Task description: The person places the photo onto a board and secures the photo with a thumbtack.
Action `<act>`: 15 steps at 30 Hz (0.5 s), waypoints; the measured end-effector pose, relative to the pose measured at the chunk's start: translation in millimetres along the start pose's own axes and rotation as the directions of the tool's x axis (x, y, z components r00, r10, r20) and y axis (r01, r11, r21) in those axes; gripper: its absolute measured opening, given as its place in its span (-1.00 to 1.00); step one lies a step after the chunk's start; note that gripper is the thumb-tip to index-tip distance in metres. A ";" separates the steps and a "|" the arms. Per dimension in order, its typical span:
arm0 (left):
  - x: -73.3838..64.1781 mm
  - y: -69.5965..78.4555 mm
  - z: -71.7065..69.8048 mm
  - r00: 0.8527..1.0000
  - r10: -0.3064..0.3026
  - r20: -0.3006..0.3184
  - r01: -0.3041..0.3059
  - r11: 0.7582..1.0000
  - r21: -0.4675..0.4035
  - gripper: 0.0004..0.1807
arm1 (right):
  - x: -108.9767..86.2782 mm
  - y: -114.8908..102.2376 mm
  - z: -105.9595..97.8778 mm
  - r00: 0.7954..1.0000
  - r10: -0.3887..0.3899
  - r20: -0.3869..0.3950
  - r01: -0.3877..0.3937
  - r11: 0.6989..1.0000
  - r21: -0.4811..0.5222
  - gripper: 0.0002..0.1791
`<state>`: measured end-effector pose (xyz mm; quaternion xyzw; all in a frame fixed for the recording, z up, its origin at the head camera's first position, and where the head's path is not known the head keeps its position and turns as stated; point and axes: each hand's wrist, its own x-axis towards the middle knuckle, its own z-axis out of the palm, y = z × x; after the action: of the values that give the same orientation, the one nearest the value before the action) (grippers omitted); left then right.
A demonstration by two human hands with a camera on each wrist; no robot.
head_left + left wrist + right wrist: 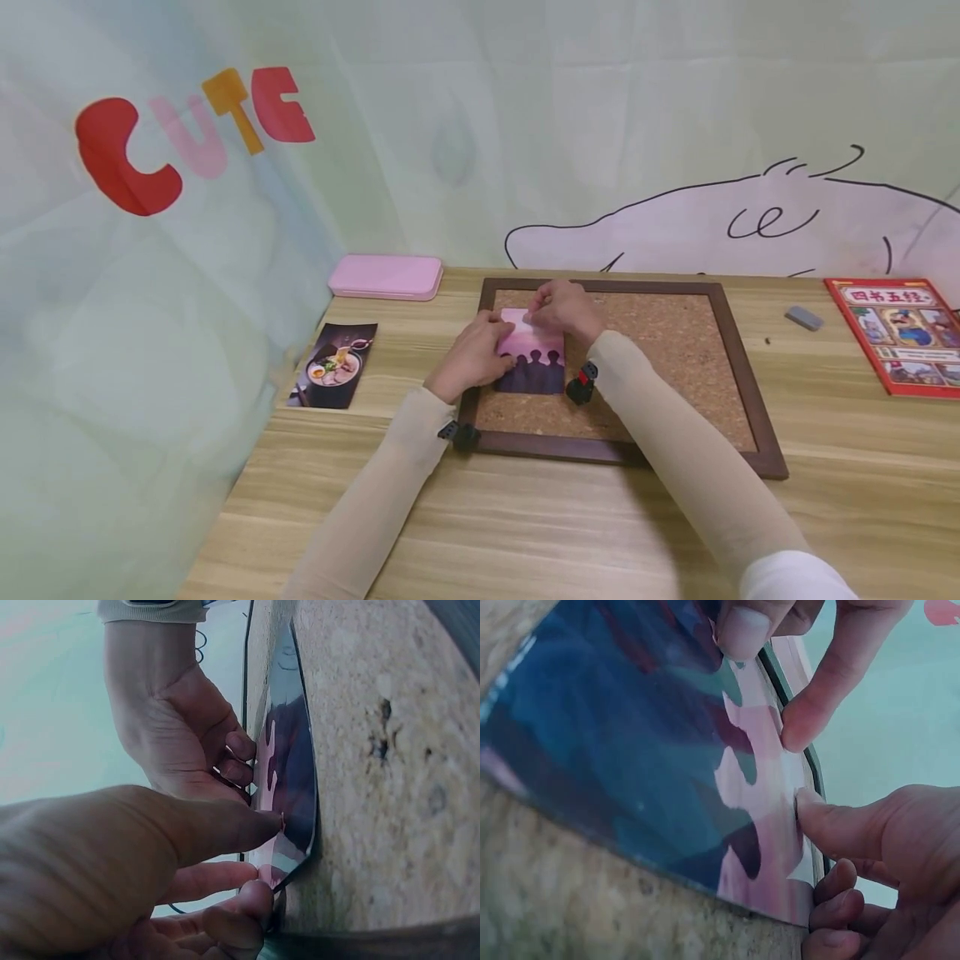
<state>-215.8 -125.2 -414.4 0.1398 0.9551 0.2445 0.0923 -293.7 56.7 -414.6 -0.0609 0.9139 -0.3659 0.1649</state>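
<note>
The pink-and-purple photo [531, 371] lay on the left half of the framed cork board [690, 350], with both hands at it. The left hand [472, 354] came in over the board's left side, its thumb and forefinger spread apart and touching the photo near its left edge, not closed round it. The right hand [567, 310] reached across the board to the photo's top edge, fingers bent, thumb against that edge; I couldn't tell whether it pinched anything. A pink case [386, 277] lay beyond the board's far left corner, a ramen picture [335, 367] left of the board, a grey eraser [804, 317] to its right, and a red book [903, 333] farther right of it
</note>
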 end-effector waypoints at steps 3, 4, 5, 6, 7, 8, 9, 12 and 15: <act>0.2 -0.1 0.7 1.000 0.003 -0.002 -0.003 1.000 -0.001 -0.37 | 0.0 -0.6 1.4 1.000 -0.011 -0.026 0.011 1.000 -0.018 -0.84; 0.4 -0.3 1.0 1.000 0.004 -0.004 -0.004 1.000 0.000 -0.38 | 0.0 -0.8 1.9 0.999 -0.012 -0.034 0.011 1.000 -0.020 -0.84; 0.7 -0.4 1.2 1.000 0.005 -0.005 -0.005 1.000 0.000 -0.38 | 0.1 -0.9 2.4 0.999 -0.018 -0.040 0.017 1.000 -0.024 -0.84; 0.9 -0.6 1.5 1.000 0.006 -0.007 -0.006 1.000 0.002 -0.38 | 0.2 -0.8 2.8 0.999 -0.019 -0.042 0.018 1.000 -0.018 -0.84; 1.0 -0.8 1.6 1.000 0.007 -0.008 -0.007 1.000 0.003 -0.38 | 0.1 -0.8 3.2 0.999 -0.018 -0.044 0.017 1.000 -0.014 -0.84; 1.2 -1.0 1.8 1.000 0.007 -0.010 -0.007 1.000 0.004 -0.38 | -0.1 -0.9 3.6 0.999 -0.019 -0.045 0.018 1.000 -0.013 -0.84; 1.3 -1.1 1.8 1.000 0.008 -0.011 -0.008 1.000 0.004 -0.38 | -0.3 -0.9 3.8 0.999 -0.018 -0.045 0.017 1.000 -0.008 -0.84; 1.4 -1.3 1.8 1.000 0.008 -0.013 -0.008 1.000 0.003 -0.38 | -0.4 0.9 3.7 0.999 -0.023 -0.041 0.024 1.000 0.016 -0.85; 1.1 -1.0 1.2 1.000 -0.001 -0.014 0.001 1.000 -0.004 -0.38 | 0.6 4.5 3.0 0.998 -0.045 -0.037 0.047 0.998 0.031 -0.84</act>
<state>-216.7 -125.1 -416.0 0.1375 0.9552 0.2475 0.0860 -293.1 57.9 -419.8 -0.0726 0.9093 -0.3850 0.1407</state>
